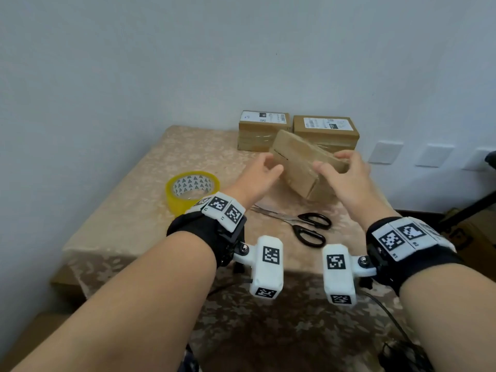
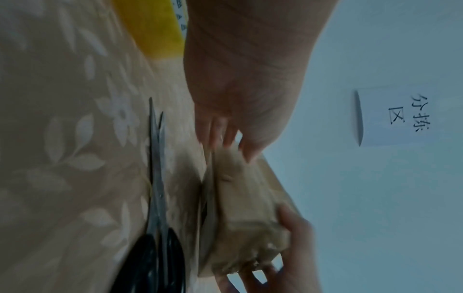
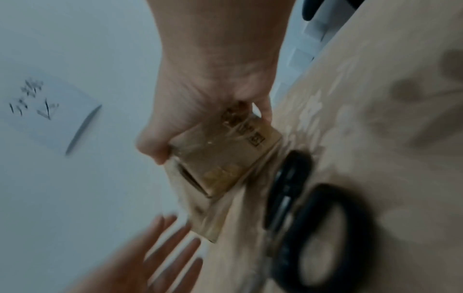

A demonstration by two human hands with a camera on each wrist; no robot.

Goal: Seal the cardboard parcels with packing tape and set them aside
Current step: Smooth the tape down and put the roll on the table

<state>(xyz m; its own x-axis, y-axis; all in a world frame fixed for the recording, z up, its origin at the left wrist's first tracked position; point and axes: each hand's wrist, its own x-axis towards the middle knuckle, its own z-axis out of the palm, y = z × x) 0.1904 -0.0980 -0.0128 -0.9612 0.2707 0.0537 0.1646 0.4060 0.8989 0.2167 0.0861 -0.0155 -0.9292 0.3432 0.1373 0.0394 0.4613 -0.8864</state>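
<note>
So, quick rundown, everything placed relative to the scissors:

Scissors: black-handled pair lying flat on the counter, which wears a beige leafy cloth; blades point toward the tape side.

Parcel in hand: brown cardboard parcel just past the scissors, tilted, its low end down by the cloth (can't tell whether it actually touches). Glossy tape shows on its faces in the right wrist view.

Right hand: the right hand is grasping the parcel at its right end, thumb on one face and fingers wrapped over the far edge.

Left hand: the left hand sits at the parcel's left end with fingers spread and fairly straight. From the right wrist view it looks released, fingertips beside the box rather than closed around it; the left wrist view is too blurry to settle whether they touch.

Tape: yellow roll of packing tape on the counter, left of the scissors and close by the left wrist.

Other parcels: two more cardboard boxes, one and another, well beyond the scissors against the wall, side by side, each with a white label on top and clear tape around it.

Wall: a paper sign with handwritten characters hangs above the counter (only the wrist cameras catch it).
</note>
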